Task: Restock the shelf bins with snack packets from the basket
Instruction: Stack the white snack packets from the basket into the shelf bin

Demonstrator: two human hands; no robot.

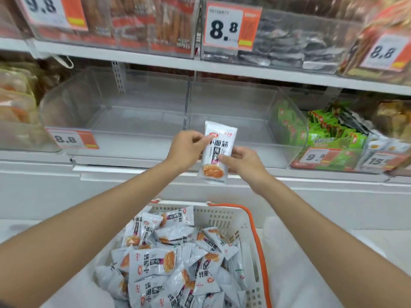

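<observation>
So I've got one snack packet (216,152) upright in front of the empty clear bin (262,138). My left hand (185,150) and right hand (242,162) both have fingers pinching its edges, probably squaring it for a tidy drop. The basket (224,215) below is packed.

Left hand (185,150), right hand (242,162) pinch packet (216,150), apparently upright.

Upper shelf: 8.8 price tag (231,24) centre, red-labelled stick snacks (155,25) left of it, dark silvery packs (289,47) right of it. Lower right: green packets (329,132) piled behind a tag starting with 9 (315,156). Lower left: second 8.8 tag (71,140), with blurred orange-toned bags (15,103) further left.
</observation>
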